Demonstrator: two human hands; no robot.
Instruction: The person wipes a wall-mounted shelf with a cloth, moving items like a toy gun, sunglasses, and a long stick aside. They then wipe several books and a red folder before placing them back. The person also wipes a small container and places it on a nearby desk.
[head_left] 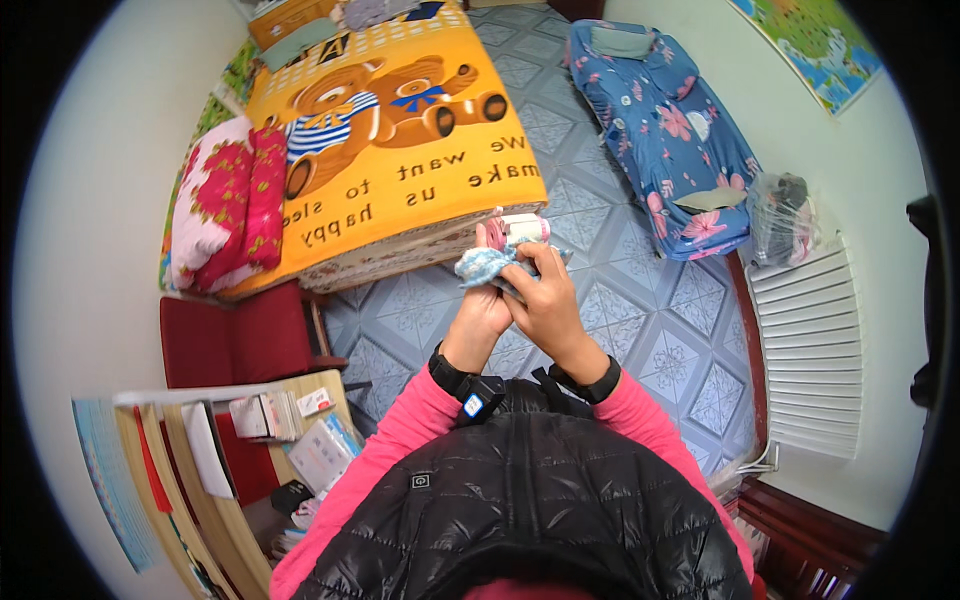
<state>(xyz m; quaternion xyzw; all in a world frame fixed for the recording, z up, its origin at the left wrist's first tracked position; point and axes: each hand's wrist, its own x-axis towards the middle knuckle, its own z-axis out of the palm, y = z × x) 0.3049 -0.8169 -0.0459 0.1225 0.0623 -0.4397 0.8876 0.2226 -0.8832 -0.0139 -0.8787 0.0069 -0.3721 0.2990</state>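
Note:
In front of my chest, both hands come together over a small crumpled blue-and-white cloth (484,267) with a soft, bumpy look. My left hand (482,310) is beneath and around it, palm turned up, gripping it. From the right, my right hand (548,300) curls its fingers onto the same bundle. Just beyond the fingers show a white cylinder-like piece (528,230) and a small pink piece (496,230); I cannot tell what they are or whether the left hand holds them. The fingers partly cover the cloth.
Ahead stands a bed with an orange bear blanket (400,160) and a folded red quilt (250,200). A blue floral-covered recliner (670,130), a plastic bag (785,220) and a white radiator (810,350) line the right. On the left are a red chair (235,335) and a shelf (330,390).

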